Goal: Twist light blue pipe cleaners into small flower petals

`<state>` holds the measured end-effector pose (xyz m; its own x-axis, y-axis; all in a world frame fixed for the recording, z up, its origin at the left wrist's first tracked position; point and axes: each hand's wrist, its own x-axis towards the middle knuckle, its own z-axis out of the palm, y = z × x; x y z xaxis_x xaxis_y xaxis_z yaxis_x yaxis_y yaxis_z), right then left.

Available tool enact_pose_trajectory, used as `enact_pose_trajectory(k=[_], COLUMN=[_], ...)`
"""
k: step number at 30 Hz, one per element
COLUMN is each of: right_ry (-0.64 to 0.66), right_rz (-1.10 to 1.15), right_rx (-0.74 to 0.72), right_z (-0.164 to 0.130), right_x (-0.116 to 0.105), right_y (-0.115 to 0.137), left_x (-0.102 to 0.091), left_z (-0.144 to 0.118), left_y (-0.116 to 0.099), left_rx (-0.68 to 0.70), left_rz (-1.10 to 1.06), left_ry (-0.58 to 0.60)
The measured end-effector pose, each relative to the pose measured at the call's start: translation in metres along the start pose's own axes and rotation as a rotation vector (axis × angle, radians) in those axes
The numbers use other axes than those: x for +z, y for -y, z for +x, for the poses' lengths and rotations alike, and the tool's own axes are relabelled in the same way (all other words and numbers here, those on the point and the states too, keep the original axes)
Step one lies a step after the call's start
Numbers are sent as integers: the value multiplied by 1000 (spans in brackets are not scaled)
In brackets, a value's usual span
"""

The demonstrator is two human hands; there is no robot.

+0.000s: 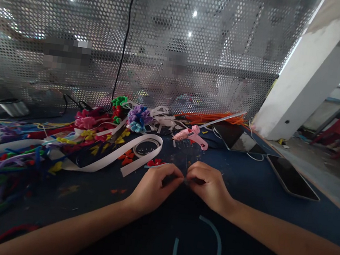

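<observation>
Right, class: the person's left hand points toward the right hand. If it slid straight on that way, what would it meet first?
The left hand would most likely meet the right hand first. Their fingertips are already almost together, pinching a small dark piece that is too small to identify, above the dark blue table surface.

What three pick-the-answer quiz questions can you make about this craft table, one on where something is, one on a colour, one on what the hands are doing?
1. Where is the glue gun?
A. Beyond the hands
B. In the left hand
C. On the floor

2. What colour is it?
A. Green
B. Pink
C. Black

3. How are the left hand and right hand?
A. Far apart
B. Flat and open
C. Pinched together on something small

Answers: 1 A, it lies on the blue table past the fingers. 2 B, its body is pink. 3 C, the fingertips meet.
</observation>
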<state>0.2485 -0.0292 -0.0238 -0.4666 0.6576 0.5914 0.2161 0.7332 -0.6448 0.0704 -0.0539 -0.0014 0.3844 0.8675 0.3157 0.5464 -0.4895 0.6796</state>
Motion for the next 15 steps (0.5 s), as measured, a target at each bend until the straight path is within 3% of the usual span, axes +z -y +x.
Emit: enact_pose_trajectory(k=[5, 10, 15], right_ry=[12, -35, 41], right_rz=[-12, 61, 176], right_rx=[13, 201, 212], right_z=[-1, -1, 2], right_x=[1, 2, -1], right_y=[0, 0, -3], left_x=[-1, -1, 0], left_z=[0, 1, 2], left_y=[0, 0, 2], left_rx=[-1, 0, -9], left_rz=[5, -34, -65], left_ry=[5, 7, 8])
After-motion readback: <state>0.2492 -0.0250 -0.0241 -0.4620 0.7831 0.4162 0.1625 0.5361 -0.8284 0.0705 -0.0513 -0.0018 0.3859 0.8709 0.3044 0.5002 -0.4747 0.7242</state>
